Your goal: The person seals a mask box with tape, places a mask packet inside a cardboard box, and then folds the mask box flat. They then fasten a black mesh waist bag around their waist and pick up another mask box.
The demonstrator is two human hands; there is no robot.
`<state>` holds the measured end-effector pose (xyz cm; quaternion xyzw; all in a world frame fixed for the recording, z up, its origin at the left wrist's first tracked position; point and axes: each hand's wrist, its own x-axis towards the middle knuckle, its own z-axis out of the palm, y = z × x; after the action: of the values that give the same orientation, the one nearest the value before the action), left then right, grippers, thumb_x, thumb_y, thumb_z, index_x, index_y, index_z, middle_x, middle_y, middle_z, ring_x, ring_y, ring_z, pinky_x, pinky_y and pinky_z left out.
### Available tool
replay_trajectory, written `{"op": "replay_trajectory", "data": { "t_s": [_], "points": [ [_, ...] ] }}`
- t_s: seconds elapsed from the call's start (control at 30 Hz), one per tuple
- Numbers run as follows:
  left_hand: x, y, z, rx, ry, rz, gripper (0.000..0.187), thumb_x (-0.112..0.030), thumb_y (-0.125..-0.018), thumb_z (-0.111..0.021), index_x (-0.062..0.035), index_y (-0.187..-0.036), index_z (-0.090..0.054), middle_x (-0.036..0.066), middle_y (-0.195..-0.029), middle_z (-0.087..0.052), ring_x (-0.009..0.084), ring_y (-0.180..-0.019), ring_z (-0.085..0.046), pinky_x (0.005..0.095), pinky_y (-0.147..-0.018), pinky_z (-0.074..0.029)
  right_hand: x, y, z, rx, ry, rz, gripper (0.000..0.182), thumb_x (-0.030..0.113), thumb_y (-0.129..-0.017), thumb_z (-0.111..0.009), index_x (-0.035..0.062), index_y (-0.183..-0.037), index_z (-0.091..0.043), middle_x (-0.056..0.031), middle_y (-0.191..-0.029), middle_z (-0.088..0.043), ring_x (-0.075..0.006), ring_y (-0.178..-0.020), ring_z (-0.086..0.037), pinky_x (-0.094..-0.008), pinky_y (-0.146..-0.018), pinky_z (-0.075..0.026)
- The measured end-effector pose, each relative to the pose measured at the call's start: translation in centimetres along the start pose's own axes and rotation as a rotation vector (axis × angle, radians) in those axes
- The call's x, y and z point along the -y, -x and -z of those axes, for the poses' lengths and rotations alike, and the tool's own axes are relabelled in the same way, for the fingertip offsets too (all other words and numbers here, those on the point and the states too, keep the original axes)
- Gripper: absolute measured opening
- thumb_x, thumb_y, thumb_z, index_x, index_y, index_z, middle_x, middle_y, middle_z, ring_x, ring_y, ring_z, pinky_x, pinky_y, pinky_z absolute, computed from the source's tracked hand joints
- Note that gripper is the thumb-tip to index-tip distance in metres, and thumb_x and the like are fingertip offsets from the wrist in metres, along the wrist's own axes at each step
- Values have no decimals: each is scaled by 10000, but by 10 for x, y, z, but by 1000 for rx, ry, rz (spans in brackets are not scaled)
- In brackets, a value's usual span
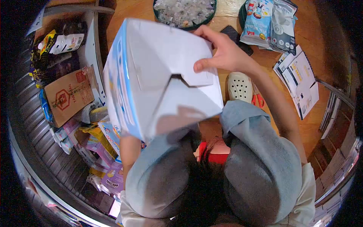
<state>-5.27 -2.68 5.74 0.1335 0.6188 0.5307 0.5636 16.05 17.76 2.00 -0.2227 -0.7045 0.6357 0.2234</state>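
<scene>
A large cardboard box [151, 56], plain white on its interlocked flap end and printed blue on its left side, is held tilted above my knees. My right hand [225, 53] grips its upper right edge, the thumb pressed on the white flaps and the fingers over the far edge. A small dark gap shows where the flaps meet. My left forearm [129, 153] rises under the box's lower left corner; that hand is hidden behind the box, so its fingers cannot be seen.
Ahead lies a round tray [215, 11] of clear, crumpled-looking pieces. Wipe-like packets [257, 22], a dark phone-like slab [238, 39], flattened white cartons [300, 83], a cream clog [239, 87] and red-handled scissors [258, 100] are on the wooden floor. Flattened packaging [70, 94] piles up left.
</scene>
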Motion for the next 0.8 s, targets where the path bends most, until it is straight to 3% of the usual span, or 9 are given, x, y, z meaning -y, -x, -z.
{"op": "replay_trajectory", "data": {
  "t_s": [0.23, 0.33, 0.4, 0.47, 0.57, 0.63, 0.7, 0.73, 0.8],
  "points": [
    [-13, -25, 22, -72, -159, 71, 548, -403, -820, -505, -17, -1202, -436, 144, -1164, -500, 262, -1069, -476, 344, -891, -402, -5, 5, 9, -154, 99, -114, 570, 512, -624, -702, 23, -838, -501, -112, -710, -563, -196, -679, -559, -299, -625, -440],
    [-46, -57, 65, -185, -574, 91, 527, -399, -829, -496, -20, -1192, -454, 144, -1161, -503, 260, -1066, -480, 343, -886, -409, -2, 5, 9, -151, 146, -142, 563, 527, -639, -684, 26, -812, -493, -113, -675, -556, -195, -651, -561, -300, -598, -439],
    [-71, -61, 111, -316, -920, 158, 392, -323, -882, -370, -22, -1043, -561, 81, -967, -593, 167, -852, -571, 321, -703, -477, -5, 6, 9, -159, 199, -122, 511, 462, -658, -699, 17, -816, -501, -77, -699, -542, -149, -657, -530, -265, -581, -415],
    [-101, -41, 140, -519, -1280, 49, 298, -226, -873, -419, -3, -997, -573, 68, -913, -602, 156, -800, -569, 278, -719, -455, -6, 7, 11, -174, 271, -108, 510, 463, -655, -698, 16, -808, -506, -84, -697, -543, -157, -652, -533, -269, -575, -417],
    [-112, -19, 58, -592, -931, -542, 249, -186, -859, -472, 1, -990, -572, 88, -973, -586, 169, -859, -555, 293, -779, -438, -4, 6, 10, -205, 389, -95, 562, 534, -627, -680, 21, -782, -511, -132, -669, -561, -223, -634, -573, -315, -578, -445],
    [-95, -18, 2, -446, -832, -594, 281, -212, -845, -517, -2, -1027, -553, 100, -1072, -546, 187, -977, -513, 321, -862, -393, -6, 5, 9, -224, 448, -79, 564, 539, -625, -677, 18, -772, -517, -133, -668, -562, -230, -632, -575, -322, -576, -447],
    [-62, -18, -46, -317, -891, -838, 377, -286, -795, -585, -38, -1075, -531, 122, -1139, -503, 220, -1071, -470, 342, -914, -352, -4, 7, 6, -241, 453, -99, 567, 544, -623, -675, 17, -761, -518, -130, -663, -558, -237, -621, -570, -332, -564, -442],
    [-63, -15, -46, -107, -1243, -1021, 440, -323, -755, -612, -66, -1100, -520, 106, -1150, -502, 218, -1093, -461, 349, -932, -338, -3, 7, 5, -248, 456, -108, 569, 547, -622, -673, 16, -756, -518, -129, -660, -556, -241, -616, -567, -336, -559, -440],
    [-60, -8, -58, 311, -1687, -1093, 488, -343, -702, -625, -116, -1121, -518, 65, -1171, -499, 201, -1114, -454, 356, -945, -333, -6, 8, 5, -266, 482, -135, 571, 547, -620, -674, 13, -746, -518, -130, -652, -551, -248, -599, -561, -337, -545, -434]
  ]
}}
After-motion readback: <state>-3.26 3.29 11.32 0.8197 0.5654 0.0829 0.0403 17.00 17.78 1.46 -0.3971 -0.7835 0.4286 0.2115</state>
